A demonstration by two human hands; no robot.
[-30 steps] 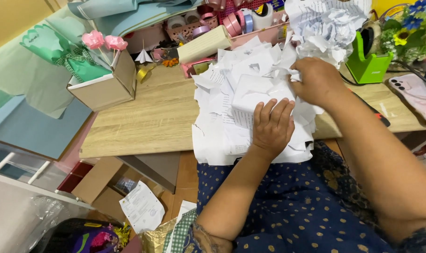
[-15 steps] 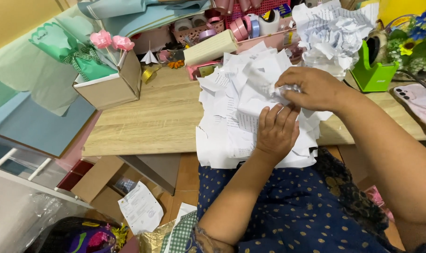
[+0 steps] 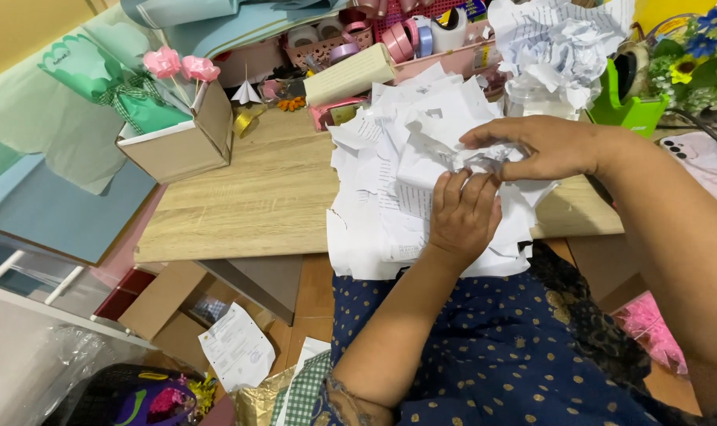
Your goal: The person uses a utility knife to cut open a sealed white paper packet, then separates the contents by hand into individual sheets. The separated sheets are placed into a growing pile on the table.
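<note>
At the upper left of the frame an open cardboard box stands on the pale wood-grain surface, holding two pink paper roses on sticks and a green wrapped bundle tied with checked ribbon. Along the top edge a pink perforated basket carries rolls of tape and ribbon, and beside it lies a cream ribbed block. At the upper right a clear container, mostly hidden, is heaped with crumpled white paper, next to a bright green tape dispenser. In the centre a loose pile of torn paper sheets, white and faintly printed, with ragged edges, overhangs the near edge of the surface. The left hand lies flat on that pile, fingers spread and pressing it down. The right hand, just above it in the picture, pinches a small crumpled paper scrap between thumb and fingertips, directly over the pile. A phone at the right edge is cut off. Below the surface, at lower left, a flattened carton, a printed sheet and a dark bag are only partly visible.
</note>
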